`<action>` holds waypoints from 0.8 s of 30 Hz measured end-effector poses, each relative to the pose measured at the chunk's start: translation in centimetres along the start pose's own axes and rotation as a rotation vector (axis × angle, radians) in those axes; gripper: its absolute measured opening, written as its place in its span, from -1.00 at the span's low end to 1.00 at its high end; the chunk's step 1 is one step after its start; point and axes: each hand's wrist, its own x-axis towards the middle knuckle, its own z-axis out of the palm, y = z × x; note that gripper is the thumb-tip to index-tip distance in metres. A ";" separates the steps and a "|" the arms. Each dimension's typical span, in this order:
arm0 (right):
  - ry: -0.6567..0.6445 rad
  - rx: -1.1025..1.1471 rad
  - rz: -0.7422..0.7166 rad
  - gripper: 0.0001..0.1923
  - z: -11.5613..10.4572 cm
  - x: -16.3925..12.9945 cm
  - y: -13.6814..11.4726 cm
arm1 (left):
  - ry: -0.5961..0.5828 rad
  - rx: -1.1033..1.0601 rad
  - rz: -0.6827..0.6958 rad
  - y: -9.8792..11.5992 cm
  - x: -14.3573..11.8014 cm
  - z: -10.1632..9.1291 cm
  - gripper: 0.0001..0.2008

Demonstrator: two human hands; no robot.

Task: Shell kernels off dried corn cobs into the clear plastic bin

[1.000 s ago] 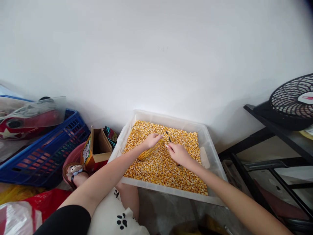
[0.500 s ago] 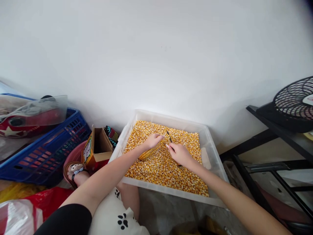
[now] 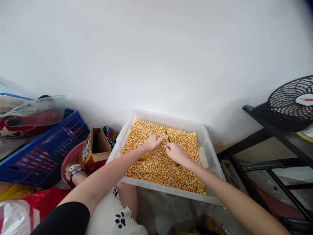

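A translucent plastic bin holds a thick layer of loose yellow corn kernels. Above the kernels, my left hand is closed around a corn cob, whose near end slopes down toward the lower left; the hand covers its far end. Just to the right, my right hand is wrapped round a thin dark tool. Its slim shaft sticks out above the fist, and its exact kind is unclear. The two hands are close together at the cob's far end.
On the left are a blue crate with bagged things, an open cardboard box and a red-and-white bag. At right, a fan sits on a black metal frame. A white wall rises behind the bin.
My right hand has shifted slightly left, closer to my left hand and the cob. The view has turned slightly, moving the surroundings a little left.
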 end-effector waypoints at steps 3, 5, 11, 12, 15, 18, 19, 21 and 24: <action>-0.027 -0.013 -0.041 -0.65 -0.3 0.1 0.4 | -0.011 0.007 -0.008 0.2 0.0 0.0 -0.57; -0.045 -0.020 -0.094 -0.64 -0.5 0.2 0.9 | -0.016 -0.010 -0.013 0.3 0.0 -0.1 -0.57; -0.087 -0.114 -0.264 -0.69 -1.6 0.4 1.9 | -0.062 -0.058 0.040 -0.3 0.2 0.1 -0.57; -0.099 -0.133 -0.280 -0.69 -1.9 0.4 2.0 | -0.070 -0.062 0.047 -0.4 0.3 0.2 -0.57; -0.137 -0.162 -0.336 -0.68 -2.7 0.7 2.3 | -0.116 -0.083 0.081 -0.8 0.5 0.4 -0.56; -0.152 -0.141 -0.399 -0.65 -3.3 1.1 2.7 | -0.175 -0.139 0.089 -1.0 0.6 0.4 -0.56; -0.156 -0.130 -0.417 -0.65 -3.5 1.2 2.8 | -0.196 -0.161 0.082 -1.0 0.7 0.3 -0.56; -0.162 -0.118 -0.439 -0.66 -3.7 1.5 3.0 | -0.232 -0.204 0.063 -1.0 0.8 0.0 -0.56; -0.159 -0.134 -0.445 -0.64 -3.9 1.9 3.0 | -0.283 -0.262 0.046 -1.0 1.0 -0.5 -0.56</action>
